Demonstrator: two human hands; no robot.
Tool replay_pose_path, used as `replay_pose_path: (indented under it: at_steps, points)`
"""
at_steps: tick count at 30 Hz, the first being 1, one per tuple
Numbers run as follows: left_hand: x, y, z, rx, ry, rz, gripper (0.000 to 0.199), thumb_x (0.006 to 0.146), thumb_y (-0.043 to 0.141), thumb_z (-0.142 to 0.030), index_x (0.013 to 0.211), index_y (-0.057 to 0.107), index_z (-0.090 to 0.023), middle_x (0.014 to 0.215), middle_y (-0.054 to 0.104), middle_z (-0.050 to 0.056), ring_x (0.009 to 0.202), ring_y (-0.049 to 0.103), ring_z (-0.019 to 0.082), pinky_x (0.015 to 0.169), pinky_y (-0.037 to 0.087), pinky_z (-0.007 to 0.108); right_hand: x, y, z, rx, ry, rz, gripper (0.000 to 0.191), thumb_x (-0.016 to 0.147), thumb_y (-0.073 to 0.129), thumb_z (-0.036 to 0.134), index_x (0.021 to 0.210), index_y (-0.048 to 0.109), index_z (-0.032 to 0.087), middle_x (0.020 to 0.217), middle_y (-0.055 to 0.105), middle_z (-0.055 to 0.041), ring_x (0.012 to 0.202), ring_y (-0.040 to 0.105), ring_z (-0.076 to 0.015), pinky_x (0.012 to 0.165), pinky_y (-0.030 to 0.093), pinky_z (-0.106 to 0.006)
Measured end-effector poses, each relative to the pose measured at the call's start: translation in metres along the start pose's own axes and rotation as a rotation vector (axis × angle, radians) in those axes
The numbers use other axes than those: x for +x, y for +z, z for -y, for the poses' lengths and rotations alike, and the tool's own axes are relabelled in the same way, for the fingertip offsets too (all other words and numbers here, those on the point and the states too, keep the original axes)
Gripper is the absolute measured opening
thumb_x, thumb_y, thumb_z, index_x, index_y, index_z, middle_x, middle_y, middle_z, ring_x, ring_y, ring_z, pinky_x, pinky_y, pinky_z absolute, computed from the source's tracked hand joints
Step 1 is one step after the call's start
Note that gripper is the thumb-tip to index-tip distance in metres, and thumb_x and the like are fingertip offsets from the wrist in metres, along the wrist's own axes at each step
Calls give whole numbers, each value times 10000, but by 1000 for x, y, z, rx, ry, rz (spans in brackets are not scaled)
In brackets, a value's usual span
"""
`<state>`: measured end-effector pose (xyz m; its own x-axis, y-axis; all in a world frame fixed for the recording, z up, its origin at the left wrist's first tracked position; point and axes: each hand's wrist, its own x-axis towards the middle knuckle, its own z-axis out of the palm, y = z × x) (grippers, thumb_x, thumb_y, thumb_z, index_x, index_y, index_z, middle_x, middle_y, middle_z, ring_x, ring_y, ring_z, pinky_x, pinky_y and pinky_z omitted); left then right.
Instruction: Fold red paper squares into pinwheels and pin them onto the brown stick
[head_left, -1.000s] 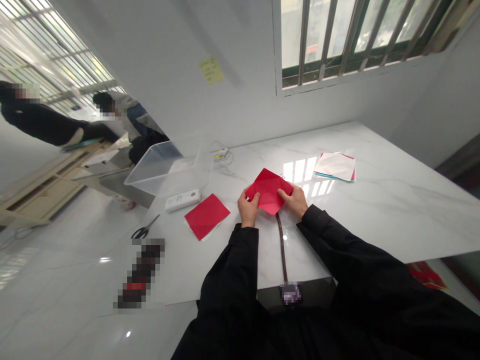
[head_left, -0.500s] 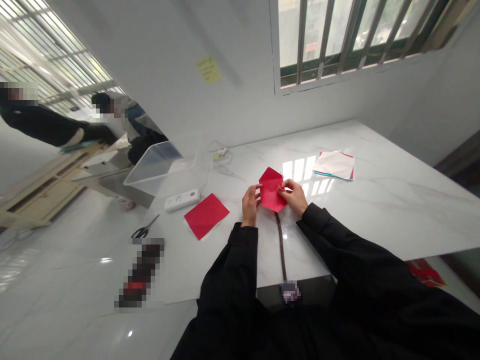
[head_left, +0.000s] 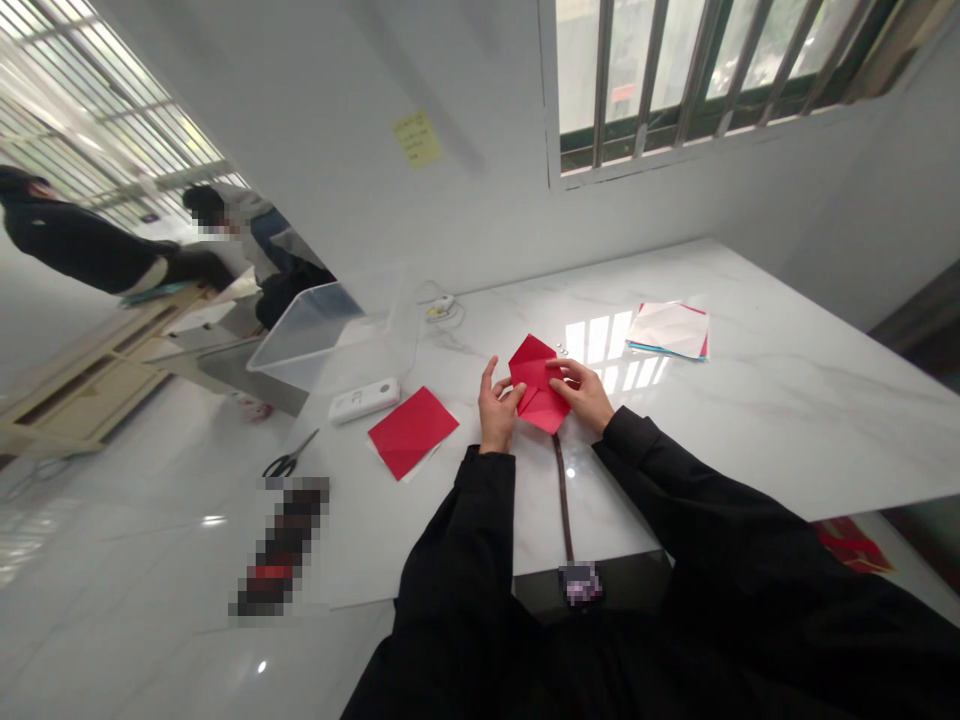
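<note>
A piece of folded red paper (head_left: pixel 541 398) is between my two hands, low over the white tabletop. My left hand (head_left: pixel 498 408) grips its left edge, thumb lying over the front and index finger raised off the paper. With thumb and fingers closed on the right side, my right hand (head_left: pixel 586 392) holds the same paper. A diagonal fold shows across its middle. Behind its upper right edge lie some tiny shiny bits, too small to name. A dark strap (head_left: pixel 562 495) runs from beneath the paper toward my body.
Left of my hands lie a flat red sheet (head_left: pixel 412 432), a white rectangular device (head_left: pixel 365 400) and scissors (head_left: pixel 291 455). Behind them stands a clear plastic bin (head_left: pixel 330 335). A stack of coloured paper (head_left: pixel 667 332) lies at the back right. Two people sit far left.
My left thumb has come over the paper's front and pressed down a flap, while the index finger lifted. The paper has turned slightly and shifted a little left.
</note>
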<state>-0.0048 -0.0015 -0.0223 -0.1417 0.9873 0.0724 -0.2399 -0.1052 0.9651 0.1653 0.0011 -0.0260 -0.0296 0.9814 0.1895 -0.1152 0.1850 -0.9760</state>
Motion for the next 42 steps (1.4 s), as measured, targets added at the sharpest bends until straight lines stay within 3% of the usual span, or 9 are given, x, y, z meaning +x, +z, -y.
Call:
replay_pose_path:
  at_steps: [3, 7, 16, 22, 29, 34, 42]
  points:
    - [-1, 0, 0, -8, -38, 24, 931, 667, 860, -312, 1482, 411, -266, 948, 690, 33, 805, 702, 174, 785, 568, 324, 0, 0, -1, 51, 24, 1, 632, 762, 730, 435, 1340, 565, 240, 839, 707, -12, 671, 637, -170, 634, 532, -303]
    - [-2, 0, -1, -8, -65, 47, 848, 651, 877, -365, 1389, 490, -211, 954, 716, 57, 828, 714, 208, 793, 570, 352, 1, 2, -3, 94, 47, -34, 766, 716, 782, 448, 1394, 502, 227, 743, 676, 33, 609, 614, -154, 614, 523, -302]
    - [-5, -6, -5, 47, -65, 29, 542, 670, 863, -386, 1113, 627, -180, 988, 746, 99, 856, 722, 218, 778, 566, 338, 0, 9, -9, 205, 96, 2, 540, 695, 837, 458, 1137, 640, 218, 884, 768, -64, 789, 731, -260, 734, 589, -414]
    - [-4, -13, -6, 78, -88, 26, 447, 625, 889, -405, 970, 679, -214, 920, 758, 85, 821, 731, 235, 756, 581, 347, 2, 12, -5, 272, 147, 156, 422, 701, 845, 481, 1016, 713, 233, 1013, 777, -99, 927, 747, -322, 870, 590, -507]
    - [-6, -15, -10, 83, -89, 69, 403, 638, 878, -434, 917, 684, -217, 917, 766, 90, 833, 735, 251, 754, 584, 347, 3, 13, -9, 294, 147, 164, 409, 679, 864, 504, 951, 717, 236, 972, 780, -98, 908, 748, -332, 854, 595, -507]
    - [-7, -18, -9, 45, -73, 147, 402, 698, 859, -381, 969, 676, -147, 975, 770, 121, 882, 726, 236, 803, 557, 317, 1, 12, -15, 307, 149, 154, 465, 686, 866, 501, 967, 691, 175, 973, 780, -118, 878, 742, -303, 832, 586, -463]
    - [-8, -17, -12, 11, -93, 195, 405, 726, 849, -347, 1026, 699, -121, 1015, 765, 135, 923, 718, 246, 845, 548, 334, 2, 10, -20, 310, 141, 179, 394, 747, 842, 446, 984, 679, 175, 1014, 777, -111, 905, 730, -279, 824, 567, -413]
